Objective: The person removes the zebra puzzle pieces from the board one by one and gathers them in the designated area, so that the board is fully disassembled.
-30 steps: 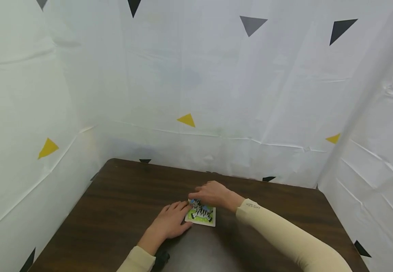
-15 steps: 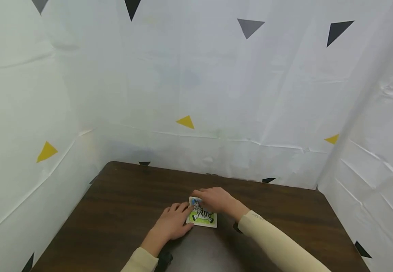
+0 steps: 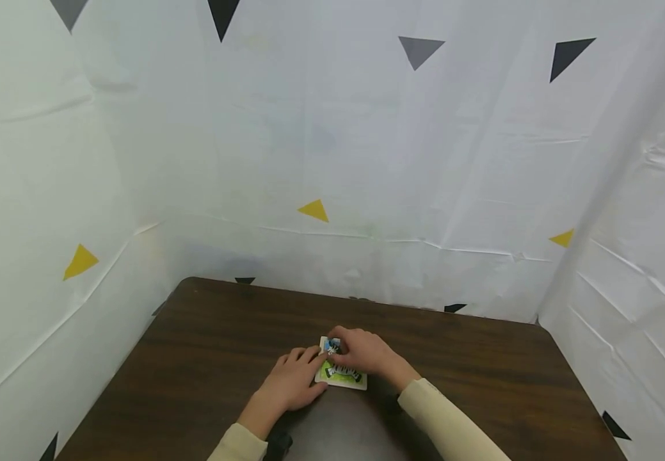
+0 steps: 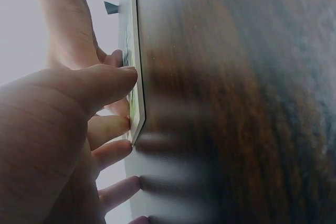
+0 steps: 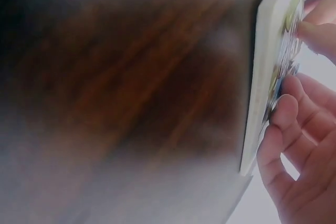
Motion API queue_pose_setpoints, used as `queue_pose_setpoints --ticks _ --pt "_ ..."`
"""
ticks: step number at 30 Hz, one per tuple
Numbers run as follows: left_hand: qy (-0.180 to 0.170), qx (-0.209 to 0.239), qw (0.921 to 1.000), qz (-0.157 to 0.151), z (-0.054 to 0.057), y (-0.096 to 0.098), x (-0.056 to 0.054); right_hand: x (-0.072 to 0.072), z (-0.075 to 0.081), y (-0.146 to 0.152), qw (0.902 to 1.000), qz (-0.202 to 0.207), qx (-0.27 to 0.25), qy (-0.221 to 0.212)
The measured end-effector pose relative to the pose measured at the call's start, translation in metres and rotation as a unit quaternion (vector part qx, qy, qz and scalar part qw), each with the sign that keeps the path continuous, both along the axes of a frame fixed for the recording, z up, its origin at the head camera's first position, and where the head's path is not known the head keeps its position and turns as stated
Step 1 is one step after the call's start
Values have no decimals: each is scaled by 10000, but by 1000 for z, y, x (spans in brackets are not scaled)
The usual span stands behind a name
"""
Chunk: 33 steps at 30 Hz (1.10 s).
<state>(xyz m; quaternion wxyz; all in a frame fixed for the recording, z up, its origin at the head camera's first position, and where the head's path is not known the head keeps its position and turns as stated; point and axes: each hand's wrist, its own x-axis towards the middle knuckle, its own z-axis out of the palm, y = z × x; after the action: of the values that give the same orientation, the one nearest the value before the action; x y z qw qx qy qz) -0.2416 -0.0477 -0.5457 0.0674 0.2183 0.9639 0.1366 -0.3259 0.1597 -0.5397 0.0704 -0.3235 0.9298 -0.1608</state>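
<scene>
A small square zebra puzzle point(image 3: 344, 378) with a pale, thick edge lies flat on the dark wood table point(image 3: 223, 358). My left hand point(image 3: 290, 382) is at its left side with the fingers spread. In the left wrist view, the thumb point(image 4: 118, 82) presses on the rim and two fingertips touch near a corner. From the right, my right hand point(image 3: 367, 352) reaches over the picture with bent fingers, covering part of the zebra. Its fingertips point(image 5: 286, 109) are at the picture's surface; I cannot tell whether they pinch a piece.
White sheeting point(image 3: 367, 141) with grey, black and yellow triangles hangs behind the table and along both sides. The table's far edge point(image 3: 309, 294) runs just in front of it. A dark wrist strap point(image 3: 277, 443) shows by the left sleeve.
My right hand has shifted from the puzzle's far edge nearer over the picture, its thumb and index finger now apart there. The left hand stays at the puzzle's left side.
</scene>
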Motion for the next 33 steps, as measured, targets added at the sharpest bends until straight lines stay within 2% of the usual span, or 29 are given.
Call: queue_pose_setpoints --ticks 7,13,21,27,33 --pt "-53 72 9999 -54 -2 -3 -4 -1 -2 3 9988 -145 -323 -340" --pt "-75 372 9992 -150 -8 -7 -11 -3 -3 5 9971 -208 -527 -509" --pt "-95 409 9990 -160 -4 -7 -13 -8 -2 9 9937 -94 -850 -725" --pt "-16 485 9987 -151 -4 -6 -17 -15 -5 15 9856 42 -1407 -940" --pt "101 730 9972 -138 -10 -10 -21 -12 -4 21 9762 -37 -1965 -918"
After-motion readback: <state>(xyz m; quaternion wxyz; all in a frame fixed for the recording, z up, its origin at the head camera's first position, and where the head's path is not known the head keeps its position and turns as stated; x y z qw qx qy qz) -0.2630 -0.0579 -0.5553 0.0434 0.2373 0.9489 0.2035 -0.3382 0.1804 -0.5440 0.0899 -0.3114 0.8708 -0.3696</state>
